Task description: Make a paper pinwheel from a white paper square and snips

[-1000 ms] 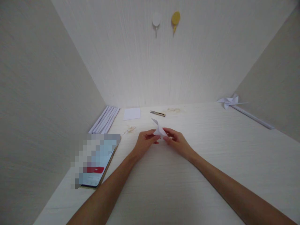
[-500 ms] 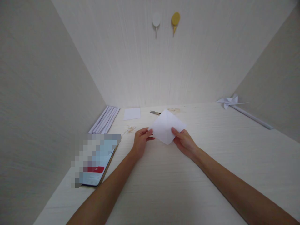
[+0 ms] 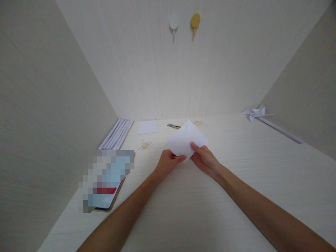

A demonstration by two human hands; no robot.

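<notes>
A square sheet of white paper [image 3: 185,137] is held up like a diamond, one corner pointing away from me and faint crease lines across it. My left hand [image 3: 170,162] pinches its near corner, thumb on top and fingers curled underneath. On the right edge, my right hand [image 3: 205,158] grips the sheet with the thumb on its face and the other fingers behind. Just beyond the paper lie small thread snips [image 3: 173,126], their handle end hidden by the sheet.
At the left are several rolled white paper sticks [image 3: 116,134], a phone [image 3: 111,185] with a blurred screen and a paper square [image 3: 147,127]. Toothpick-like bits [image 3: 145,145] lie nearby. A paper pinwheel [image 3: 257,112] on a stick rests at the right. Two hooks [image 3: 195,21] hang on the back wall.
My left hand has moved from the paper's left corner to its near corner, going right and toward me. My right hand keeps its hold on the right edge.
</notes>
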